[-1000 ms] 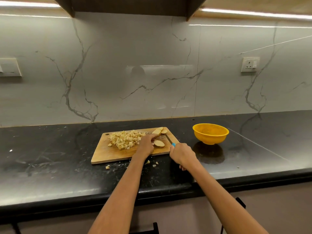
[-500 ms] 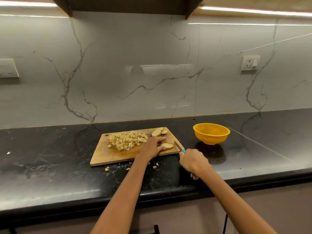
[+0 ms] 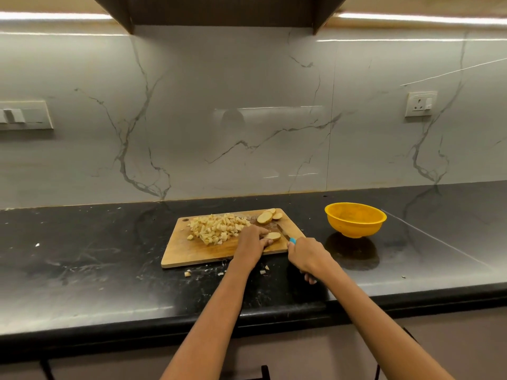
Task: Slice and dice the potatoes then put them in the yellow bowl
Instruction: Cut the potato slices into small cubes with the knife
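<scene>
A wooden cutting board lies on the black counter. A heap of diced potato covers its middle. Potato slices sit at its far right corner. My left hand holds a single potato slice down on the board with curled fingers. My right hand grips a knife by its blue handle, the blade lying on the board just right of that slice. The yellow bowl stands to the right of the board and looks empty.
A few potato bits lie on the counter in front of the board. The counter's front edge runs below my hands. A wall socket is above the bowl, a switch plate at far left.
My right hand and the knife moved back left toward the slice after drawing away to the right. My left hand stays on the slice.
</scene>
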A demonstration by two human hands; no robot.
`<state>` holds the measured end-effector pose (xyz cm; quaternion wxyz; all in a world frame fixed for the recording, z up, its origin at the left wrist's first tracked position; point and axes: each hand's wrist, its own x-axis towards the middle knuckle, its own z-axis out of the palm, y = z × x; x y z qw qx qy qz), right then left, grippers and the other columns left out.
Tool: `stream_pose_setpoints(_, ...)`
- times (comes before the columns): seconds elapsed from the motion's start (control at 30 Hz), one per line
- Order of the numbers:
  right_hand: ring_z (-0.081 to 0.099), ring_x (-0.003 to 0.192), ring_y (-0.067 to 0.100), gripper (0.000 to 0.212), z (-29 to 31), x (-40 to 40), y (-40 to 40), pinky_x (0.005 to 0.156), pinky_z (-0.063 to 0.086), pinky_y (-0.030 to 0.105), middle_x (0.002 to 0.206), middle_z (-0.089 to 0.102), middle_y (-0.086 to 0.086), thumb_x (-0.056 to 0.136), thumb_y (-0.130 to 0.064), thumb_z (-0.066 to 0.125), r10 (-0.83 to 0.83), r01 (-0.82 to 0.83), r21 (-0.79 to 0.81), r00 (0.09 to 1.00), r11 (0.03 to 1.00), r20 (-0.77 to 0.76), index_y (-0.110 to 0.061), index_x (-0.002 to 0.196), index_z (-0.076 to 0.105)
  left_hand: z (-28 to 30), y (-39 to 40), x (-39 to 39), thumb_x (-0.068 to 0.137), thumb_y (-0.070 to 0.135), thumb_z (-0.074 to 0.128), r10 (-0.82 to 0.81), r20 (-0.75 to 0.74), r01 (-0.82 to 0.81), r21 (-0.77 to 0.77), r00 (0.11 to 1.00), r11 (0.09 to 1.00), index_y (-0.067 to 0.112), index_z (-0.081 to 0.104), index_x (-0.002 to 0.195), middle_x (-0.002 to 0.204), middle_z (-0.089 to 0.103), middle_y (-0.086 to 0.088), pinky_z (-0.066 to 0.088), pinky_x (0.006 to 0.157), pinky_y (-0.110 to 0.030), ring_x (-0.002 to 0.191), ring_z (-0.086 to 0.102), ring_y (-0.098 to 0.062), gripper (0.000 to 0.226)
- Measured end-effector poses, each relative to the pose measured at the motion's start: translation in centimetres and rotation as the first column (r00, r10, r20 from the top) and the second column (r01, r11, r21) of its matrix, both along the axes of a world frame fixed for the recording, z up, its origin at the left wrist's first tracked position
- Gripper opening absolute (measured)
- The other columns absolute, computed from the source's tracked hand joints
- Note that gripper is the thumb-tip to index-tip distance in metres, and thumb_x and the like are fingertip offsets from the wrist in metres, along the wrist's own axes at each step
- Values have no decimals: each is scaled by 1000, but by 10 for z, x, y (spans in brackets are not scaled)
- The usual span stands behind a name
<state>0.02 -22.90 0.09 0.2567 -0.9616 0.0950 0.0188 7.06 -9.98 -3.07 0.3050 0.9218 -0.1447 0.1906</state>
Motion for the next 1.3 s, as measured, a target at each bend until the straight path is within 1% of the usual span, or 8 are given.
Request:
stream_pose_setpoints(0.2,62,56,19,44,-1,-12,7,55,56,28,73,63,12,102,-38,29,-8,10,43,999,999,-39,0,93,51,-2,0,1,89,16,60,-26,-8,26,-30,1000,999,9,68,109,106,70,-5,38,86,-20,99,60,-13,22)
stream_pose_setpoints(0.47,61,60,21,40,6,-9,14,58,54,28,70,59,13,103,-31,29,-4,8,37,993,999,-114,1,88,48,-2,0,1,87,18,63,-31,21,31,-29,999,999,8,71,106,102,71,-6,46,90,-31,94,63,-15,22)
stream_pose_setpoints(0.6,59,70,25,33,14,2,17,64,52,30,74,55,15,102,-24,28,49,-35,87,985,996,-166,2,104,48,-1,-1,-1,86,16,64,-28,39,30,-38,999,999,6,71,104,101,72,-8,47,88,-30,93,64,-17,22)
stream_pose_setpoints(0.8,60,105,26,35,-2,-22,12,88,48,34,118,61,12,101,-26,36,75,-74,-248,997,966,-6,-4,121,56,-4,-2,-3,87,18,64,-6,53,9,-57,999,998,8,71,103,98,72,-5,46,85,-24,91,64,-13,20)
stream_pose_setpoints(0.87,60,109,26,35,-8,-32,9,86,47,34,121,61,10,102,-27,36,91,-68,-346,995,936,51,-6,121,57,-6,-2,-3,87,20,63,-1,52,4,-58,999,998,9,71,105,99,72,-5,45,85,-24,94,64,-14,22)
stream_pose_setpoints(1.0,63,101,25,42,-9,-34,0,80,50,33,110,64,10,102,-37,34,20,1,-205,995,979,98,-5,116,57,-7,-1,-3,87,22,64,-9,28,11,-75,1000,997,8,68,111,108,70,-5,42,89,-24,102,61,-15,28)
stream_pose_setpoints(1.17,60,50,16,42,-3,-27,6,45,51,24,68,58,8,103,-38,29,-7,8,-19,999,1000,37,-3,94,51,-6,1,-4,88,21,63,-1,30,3,-56,1000,998,5,66,113,111,68,-8,42,92,-28,105,60,-18,30)
stream_pose_setpoints(1.3,57,46,15,48,-4,-21,10,38,42,22,65,59,8,103,-37,28,27,-26,-35,999,999,26,1,98,56,-7,2,-2,88,21,63,-5,26,6,-50,1000,999,6,67,113,111,69,-7,44,91,-29,103,60,-16,29)
